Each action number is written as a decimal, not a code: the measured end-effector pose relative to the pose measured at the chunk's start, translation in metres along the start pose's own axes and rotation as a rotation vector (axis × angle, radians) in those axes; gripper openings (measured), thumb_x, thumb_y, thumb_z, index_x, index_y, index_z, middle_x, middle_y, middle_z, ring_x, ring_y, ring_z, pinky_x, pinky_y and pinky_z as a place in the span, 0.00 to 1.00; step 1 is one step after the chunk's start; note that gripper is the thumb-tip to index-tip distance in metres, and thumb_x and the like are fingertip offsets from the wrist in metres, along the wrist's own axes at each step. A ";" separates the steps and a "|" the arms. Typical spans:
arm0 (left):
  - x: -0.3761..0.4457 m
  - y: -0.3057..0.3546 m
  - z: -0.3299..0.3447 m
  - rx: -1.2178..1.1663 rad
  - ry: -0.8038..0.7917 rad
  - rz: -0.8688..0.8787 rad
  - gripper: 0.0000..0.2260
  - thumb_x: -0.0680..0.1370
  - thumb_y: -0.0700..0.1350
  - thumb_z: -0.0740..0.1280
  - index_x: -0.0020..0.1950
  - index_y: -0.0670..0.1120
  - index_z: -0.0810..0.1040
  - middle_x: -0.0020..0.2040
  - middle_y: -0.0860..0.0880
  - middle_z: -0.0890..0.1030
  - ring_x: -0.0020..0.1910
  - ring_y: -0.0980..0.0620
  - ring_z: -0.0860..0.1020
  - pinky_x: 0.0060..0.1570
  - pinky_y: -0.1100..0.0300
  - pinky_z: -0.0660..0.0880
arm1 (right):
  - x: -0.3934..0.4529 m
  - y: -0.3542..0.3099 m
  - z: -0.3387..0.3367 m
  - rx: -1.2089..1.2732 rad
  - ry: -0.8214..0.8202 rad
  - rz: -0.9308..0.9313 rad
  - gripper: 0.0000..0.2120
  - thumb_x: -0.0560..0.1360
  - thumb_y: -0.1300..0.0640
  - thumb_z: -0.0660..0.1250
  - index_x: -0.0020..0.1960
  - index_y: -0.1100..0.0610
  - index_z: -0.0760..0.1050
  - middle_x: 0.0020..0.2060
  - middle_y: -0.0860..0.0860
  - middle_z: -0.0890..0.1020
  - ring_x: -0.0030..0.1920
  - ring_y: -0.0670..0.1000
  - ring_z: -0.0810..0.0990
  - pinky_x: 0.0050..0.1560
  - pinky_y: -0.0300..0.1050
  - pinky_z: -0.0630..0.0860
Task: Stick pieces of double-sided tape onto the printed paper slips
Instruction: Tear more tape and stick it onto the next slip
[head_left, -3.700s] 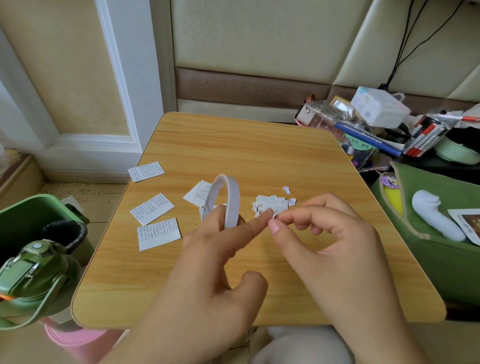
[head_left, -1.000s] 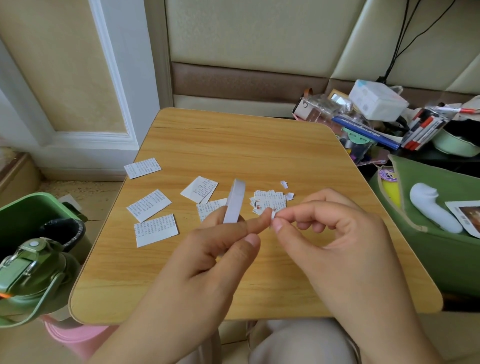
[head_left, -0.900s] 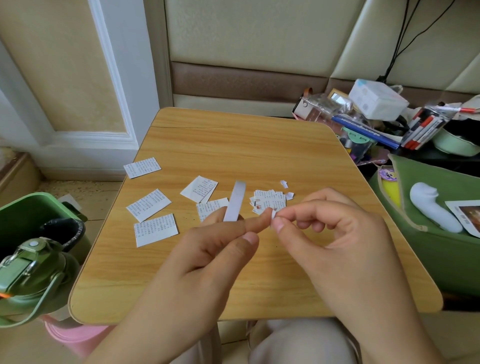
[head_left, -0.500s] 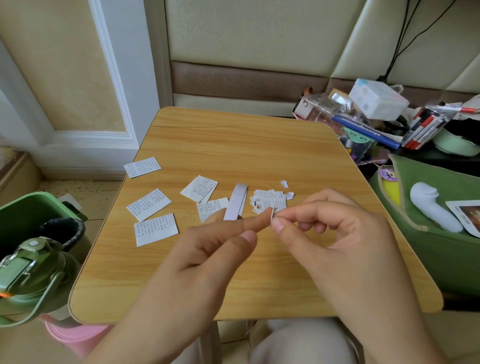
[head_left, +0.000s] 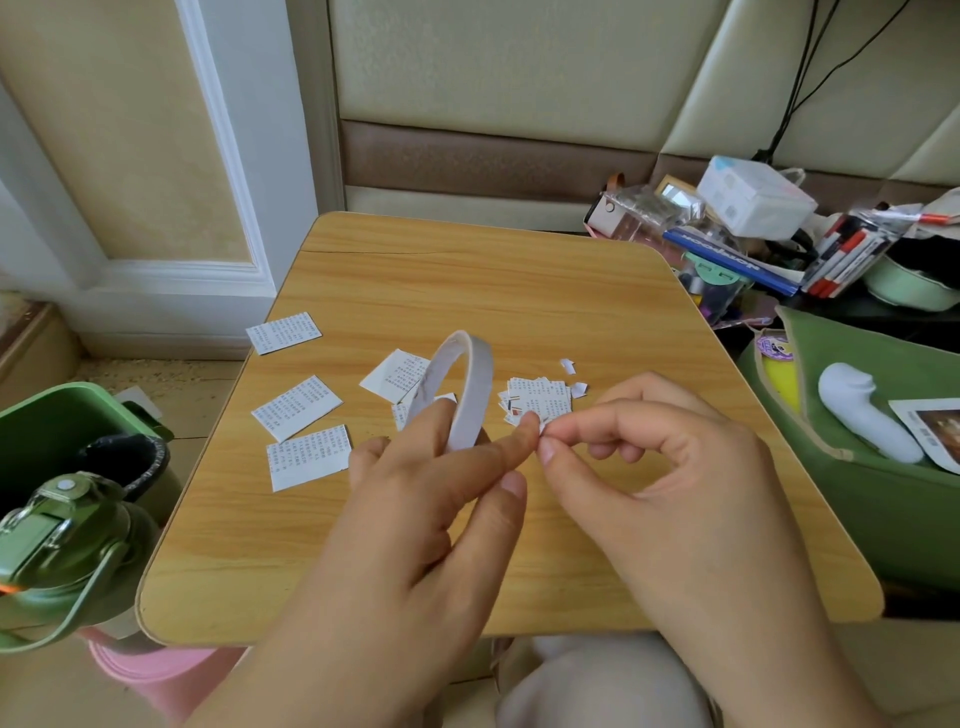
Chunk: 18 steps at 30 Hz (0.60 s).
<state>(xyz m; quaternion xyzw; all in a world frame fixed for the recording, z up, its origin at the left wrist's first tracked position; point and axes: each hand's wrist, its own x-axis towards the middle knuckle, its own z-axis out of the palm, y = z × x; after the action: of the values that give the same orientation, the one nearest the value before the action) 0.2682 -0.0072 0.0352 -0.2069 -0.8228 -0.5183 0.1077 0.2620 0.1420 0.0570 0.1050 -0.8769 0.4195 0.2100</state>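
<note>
Head view. The left hand (head_left: 415, 499) grips a white roll of double-sided tape (head_left: 467, 395), held upright on edge above the wooden table (head_left: 467, 280), with fingers curled through and around the ring. The right hand (head_left: 665, 467) pinches a small white piece of tape (head_left: 540, 427) between thumb and forefinger, tip to tip with the left forefinger; whether this piece is torn free of the roll cannot be told. Just beyond the fingertips lies a small stack of printed paper slips (head_left: 535, 397), with two tiny paper scraps (head_left: 571, 376) beside it. A further slip (head_left: 395, 374) is partly hidden behind the roll. Three separate slips (head_left: 296, 410) lie to the left of the left hand. Their print is too small to read. Left of the table stand a green bin (head_left: 57, 426) and a green bottle (head_left: 62, 540), cut off by the frame edge. To the right of the right hand, a green pouch (head_left: 857, 493) and a clutter of pens and boxes (head_left: 779, 228) crowd the table's side.
</note>
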 end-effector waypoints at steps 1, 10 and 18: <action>0.000 0.000 0.000 -0.051 -0.008 -0.036 0.16 0.72 0.59 0.56 0.58 0.71 0.70 0.43 0.52 0.70 0.42 0.55 0.72 0.45 0.60 0.66 | 0.000 0.000 0.001 0.010 0.002 0.005 0.06 0.64 0.45 0.65 0.34 0.44 0.80 0.36 0.45 0.77 0.38 0.43 0.73 0.45 0.24 0.65; 0.001 0.002 -0.008 -0.395 -0.057 -0.185 0.15 0.68 0.59 0.61 0.52 0.70 0.77 0.50 0.51 0.84 0.54 0.78 0.68 0.47 0.85 0.60 | 0.000 0.001 -0.003 0.112 -0.036 0.032 0.06 0.64 0.46 0.66 0.34 0.46 0.81 0.35 0.44 0.78 0.37 0.46 0.73 0.46 0.27 0.66; 0.001 0.000 -0.009 -0.472 -0.119 -0.178 0.15 0.69 0.58 0.60 0.54 0.68 0.78 0.38 0.63 0.81 0.62 0.62 0.72 0.53 0.85 0.55 | 0.002 0.001 -0.004 0.123 -0.047 0.036 0.08 0.64 0.45 0.67 0.39 0.45 0.82 0.35 0.47 0.77 0.38 0.47 0.72 0.44 0.27 0.66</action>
<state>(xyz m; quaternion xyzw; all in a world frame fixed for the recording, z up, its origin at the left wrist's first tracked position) 0.2671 -0.0152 0.0401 -0.1832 -0.6987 -0.6905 -0.0380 0.2615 0.1459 0.0596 0.1115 -0.8559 0.4737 0.1750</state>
